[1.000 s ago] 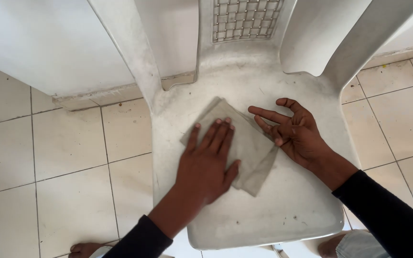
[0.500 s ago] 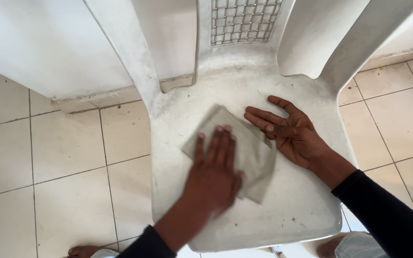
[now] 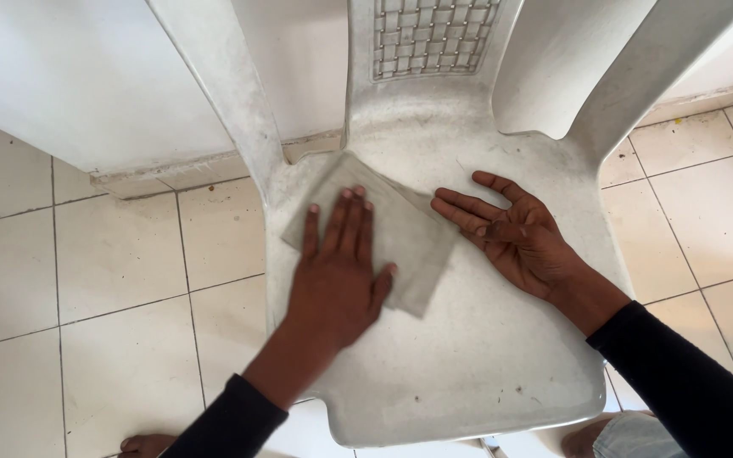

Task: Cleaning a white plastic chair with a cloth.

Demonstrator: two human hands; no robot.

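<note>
The left hand [image 3: 332,280] lies flat, palm down, on a folded grey-beige cloth [image 3: 400,233], fingers straight and slightly spread, gripping nothing, only pressing the cloth against the seat of a white plastic chair [image 3: 468,365]. The cloth sits on the rear left part of the seat, one corner close to the left armrest [image 3: 231,93] and another pointing toward the backrest with its woven lattice panel [image 3: 434,34]. The right hand [image 3: 515,237] rests just beside the cloth's right edge, on the seat, palm turned partly up, its fingers loosely extended and holding nothing (whether a fingertip touches the cloth cannot be told). The seat is scuffed and speckled with dirt. Pale floor tiles [image 3: 103,280] surround the chair, and a bare foot [image 3: 148,444] shows at the lower edge.
</note>
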